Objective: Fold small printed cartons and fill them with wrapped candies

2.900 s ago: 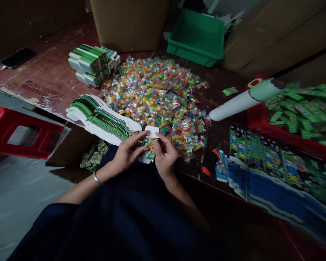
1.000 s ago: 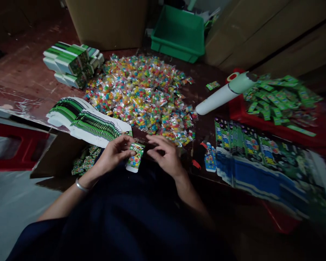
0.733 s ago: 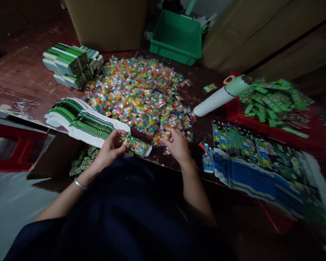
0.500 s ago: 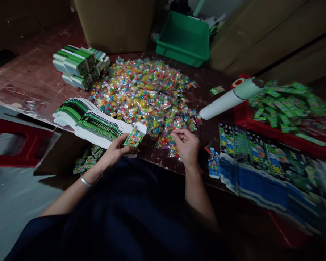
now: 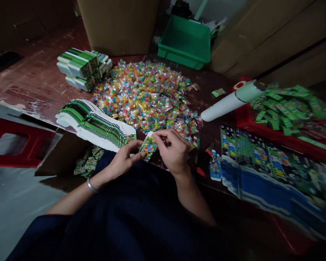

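A person's left hand (image 5: 124, 159) pinched the lower end of a small green printed cardboard box (image 5: 148, 148), held just above the near edge of the dark wooden table (image 5: 209, 134). The right hand (image 5: 171, 149) met the box's upper end, its fingers closed at the opening; whether they held a packet could not be told. Just beyond lay a wide heap of clear packets of coloured sweets (image 5: 146, 94). A fanned stack of flat green-and-white box blanks (image 5: 97, 125) lay beside the left hand, with folded green-and-white boxes (image 5: 83, 69) farther back.
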The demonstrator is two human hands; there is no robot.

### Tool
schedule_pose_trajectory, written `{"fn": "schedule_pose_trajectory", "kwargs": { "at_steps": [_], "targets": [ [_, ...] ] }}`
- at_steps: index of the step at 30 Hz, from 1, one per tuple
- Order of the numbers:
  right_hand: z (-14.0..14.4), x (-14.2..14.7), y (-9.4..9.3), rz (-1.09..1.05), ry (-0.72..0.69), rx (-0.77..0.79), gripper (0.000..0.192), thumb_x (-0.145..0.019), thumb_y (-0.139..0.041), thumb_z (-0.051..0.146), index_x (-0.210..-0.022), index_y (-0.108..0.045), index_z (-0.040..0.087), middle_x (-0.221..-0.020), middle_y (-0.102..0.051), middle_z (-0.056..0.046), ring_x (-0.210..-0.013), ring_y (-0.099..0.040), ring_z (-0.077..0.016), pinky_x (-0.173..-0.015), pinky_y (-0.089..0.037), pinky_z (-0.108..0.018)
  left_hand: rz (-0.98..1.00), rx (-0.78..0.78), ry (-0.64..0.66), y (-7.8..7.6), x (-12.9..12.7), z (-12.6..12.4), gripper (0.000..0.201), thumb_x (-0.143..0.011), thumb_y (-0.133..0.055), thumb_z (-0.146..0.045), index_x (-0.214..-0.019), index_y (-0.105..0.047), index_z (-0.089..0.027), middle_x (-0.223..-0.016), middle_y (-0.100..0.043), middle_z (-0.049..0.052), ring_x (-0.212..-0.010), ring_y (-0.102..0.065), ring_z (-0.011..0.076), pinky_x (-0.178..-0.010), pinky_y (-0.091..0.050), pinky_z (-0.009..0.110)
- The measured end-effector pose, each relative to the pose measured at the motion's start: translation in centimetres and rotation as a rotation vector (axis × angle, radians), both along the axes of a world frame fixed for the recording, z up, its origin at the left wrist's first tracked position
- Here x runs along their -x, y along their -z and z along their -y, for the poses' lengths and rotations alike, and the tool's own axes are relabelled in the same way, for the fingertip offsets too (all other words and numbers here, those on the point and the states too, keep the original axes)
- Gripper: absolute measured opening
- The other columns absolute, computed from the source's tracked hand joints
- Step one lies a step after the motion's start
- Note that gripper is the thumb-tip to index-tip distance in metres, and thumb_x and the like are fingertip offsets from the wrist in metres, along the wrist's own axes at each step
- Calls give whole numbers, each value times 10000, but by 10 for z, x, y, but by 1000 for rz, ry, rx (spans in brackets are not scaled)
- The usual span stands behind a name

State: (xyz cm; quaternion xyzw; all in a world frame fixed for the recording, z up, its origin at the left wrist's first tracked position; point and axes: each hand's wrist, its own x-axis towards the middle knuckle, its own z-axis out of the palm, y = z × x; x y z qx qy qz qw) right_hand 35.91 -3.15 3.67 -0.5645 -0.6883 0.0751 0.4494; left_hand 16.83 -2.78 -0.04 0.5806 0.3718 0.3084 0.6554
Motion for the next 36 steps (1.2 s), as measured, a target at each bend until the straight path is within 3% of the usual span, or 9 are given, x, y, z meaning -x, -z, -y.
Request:
{"fn": "schedule_pose_trajectory", "kwargs": {
  "at_steps": [4,7,10,16,22,25,29,32,36],
  "targets": [
    [0,1,0,56,-102,-22,89,-952,-726,272,-874,-764,289,-942,-767,-41,-953,-706,-242,-893,-601,-444,46,-13,-90,2,-1,0,306,-898,-783,-360,-1117,-676,-175,-1017,-708,57,-912,-677,185,-843,-555,301],
    [2,-2,3,-54,-63,-24,96,-942,-739,304,-1031,-774,294,-1157,-737,-75,-1134,-689,-272,-997,-589,-489,141,-3,-212,2,-1,1,580,-848,-840,-321,-1358,-575,-236,-1044,-634,34,-823,-646,138,-781,-584,280],
    [7,-4,16,-223,-115,80,253,-943,-738,310,-1196,-735,291,-1209,-739,-73,-1098,-727,-245,-904,-648,-418,190,-6,-235,0,0,3,744,-845,-846,-290,-1498,-490,-307,-1099,-596,34,-786,-623,112,-754,-594,269],
    [16,4,41,-367,-130,112,440,-940,-736,298,-1372,-650,288,-1170,-785,-61,-999,-773,-213,-825,-687,-357,227,-77,-258,1,1,5,712,-867,-828,-296,-1499,-500,-306,-1141,-628,53,-816,-642,125,-757,-604,268],
    [17,7,48,-378,-137,150,211,-969,-689,298,-1176,-715,265,-1029,-791,-36,-812,-763,-168,-735,-645,-296,196,-46,-167,2,4,1,471,-849,-844,-287,-1263,-634,-205,-1062,-629,41,-785,-602,107,-712,-555,218],
    [16,8,50,-376,-140,139,72,-968,-684,311,-987,-703,244,-1038,-766,-51,-863,-749,-179,-718,-619,-293,237,31,-99,3,5,-1,401,-823,-864,-275,-1148,-647,-184,-1059,-599,29,-766,-611,91,-685,-545,198],
    [13,13,49,-522,-158,141,100,-964,-698,329,-959,-653,240,-1148,-752,-74,-969,-754,-195,-778,-618,-316,312,87,-109,4,3,-3,406,-802,-879,-265,-1103,-619,-187,-1110,-619,41,-778,-652,93,-692,-576,201],
    [10,17,42,-681,-169,147,204,-934,-746,387,-1019,-622,249,-969,-754,-32,-874,-746,-179,-784,-614,-316,350,120,-147,2,1,-2,469,-788,-895,-259,-1098,-546,-214,-1072,-640,23,-775,-679,96,-695,-590,201],
    [5,15,31,-686,-262,268,297,-888,-780,493,-877,-637,233,-883,-710,-18,-804,-689,-164,-727,-578,-294,307,113,-157,-2,3,1,479,-823,-867,-269,-1109,-485,-227,-1064,-631,16,-766,-701,97,-703,-606,214]
  ]
}}
